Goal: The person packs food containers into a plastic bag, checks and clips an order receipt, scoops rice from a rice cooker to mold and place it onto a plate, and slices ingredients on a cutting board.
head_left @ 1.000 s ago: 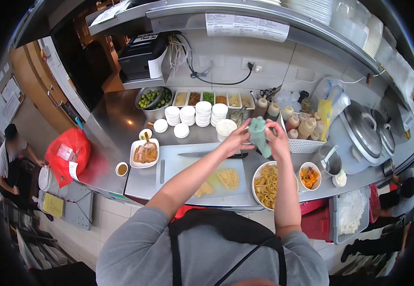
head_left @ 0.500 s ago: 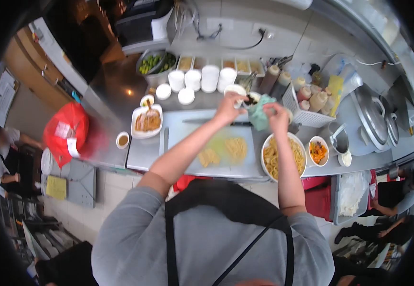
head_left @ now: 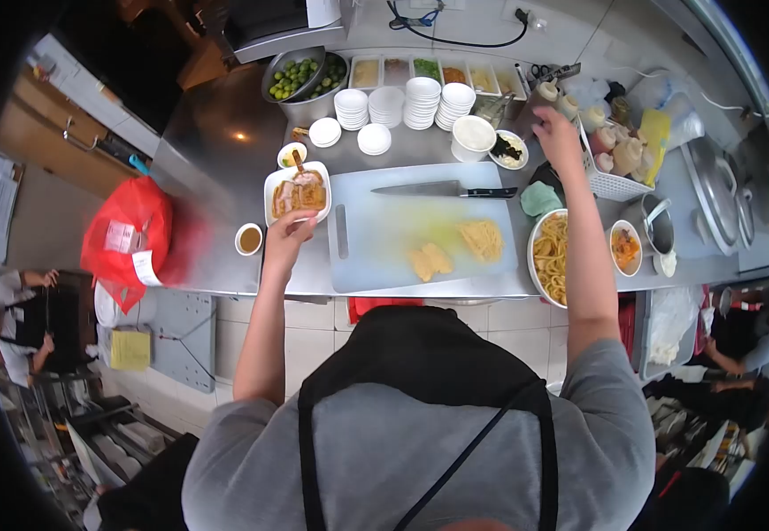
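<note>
Left hand (head_left: pixel 291 237): pinching front rim of dish (head_left: pixel 271 200)
Dish: on worktop (head_left: pixel 207 173), just beside left edge of board (head_left: pixel 371 226); best kept level
Right hand (head_left: pixel 560 140): at bottle (head_left: pixel 542 100) near back edge, cannot tell whether gripping

Knife (head_left: pixel 445 189) on board (head_left: pixel 367 243) — meat dish (head_left: pixel 271 196) left, noodle bowl (head_left: pixel 532 267) right

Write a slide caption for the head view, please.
Left hand at the white dish, right hand at squeeze bottles, cutting board between them.

Steel counter (head_left: pixel 216 159) beneath a white dish (head_left: pixel 269 198), cutting board (head_left: pixel 371 257), sauce cup (head_left: pixel 248 253), green cloth (head_left: pixel 540 200), noodle bowl (head_left: pixel 532 262)
</note>
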The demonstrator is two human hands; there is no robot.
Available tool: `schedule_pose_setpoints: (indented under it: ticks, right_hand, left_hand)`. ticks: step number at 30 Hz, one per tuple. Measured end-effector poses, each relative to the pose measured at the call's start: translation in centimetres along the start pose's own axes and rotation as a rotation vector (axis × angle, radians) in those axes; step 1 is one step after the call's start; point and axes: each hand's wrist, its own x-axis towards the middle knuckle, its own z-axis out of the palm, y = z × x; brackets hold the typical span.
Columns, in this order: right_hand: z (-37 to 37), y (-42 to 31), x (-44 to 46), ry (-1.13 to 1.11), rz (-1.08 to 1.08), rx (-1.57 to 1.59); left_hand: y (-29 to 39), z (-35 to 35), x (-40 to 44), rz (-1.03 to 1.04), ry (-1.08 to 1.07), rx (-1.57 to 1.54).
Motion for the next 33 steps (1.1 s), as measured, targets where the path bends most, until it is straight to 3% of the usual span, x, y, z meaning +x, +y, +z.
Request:
schedule_pose_setpoints:
  ticks: [3,6,11,14,15,16,18,21,28,30,31,33]
  right_hand:
    - [3.5,-1.9,5.2,-0.164,0.032,0.0]
    - [8.4,-2.9,9.9,-0.244,-0.069,-0.164]
    - [19.3,-0.6,18.1,-0.341,-0.042,-0.186]
    - [25.4,0.6,20.8,-0.443,-0.377,-0.543]
    - [25.7,-0.3,20.9,-0.452,-0.381,-0.53]
    - [26.1,-0.9,21.1,-0.513,-0.19,-0.444]
    - [26.9,-1.5,21.4,-0.577,-0.045,-0.393]
    - [30.4,0.6,21.7,-0.419,-0.227,-0.318]
    - [30.3,0.7,22.3,-0.365,-0.103,-0.359]
    - [29.6,1.3,23.1,-0.366,-0.23,-0.424]
    - [29.5,1.6,23.3,-0.362,-0.225,-0.424]
    - [30.2,2.7,23.6,-0.354,-0.002,-0.183]
  left_hand:
    - [-0.1,-0.9,0.6,0.027,0.024,-0.099]
    - [0.6,-0.5,0.4,0.016,0.064,-0.146]
    - [1.2,-0.9,-1.2,0.007,0.189,-0.139]
    - [1.6,-2.7,-3.1,-0.023,0.362,-0.121]
    - [1.7,-3.4,-3.9,-0.025,0.414,-0.108]
    - [1.7,-4.1,-4.7,-0.013,0.457,-0.086]
    - [1.6,-5.2,-6.4,-0.029,0.552,-0.06]
    - [-0.3,-6.1,-8.3,-0.047,0.618,-0.102]
    - [-1.4,-4.3,-7.5,-0.077,0.632,-0.121]
    - [-0.9,-4.0,-7.1,-0.064,0.603,-0.089]
    - [-0.7,-3.9,-7.0,-0.051,0.604,-0.081]
    - [-0.5,-3.8,-6.5,-0.033,0.601,-0.071]
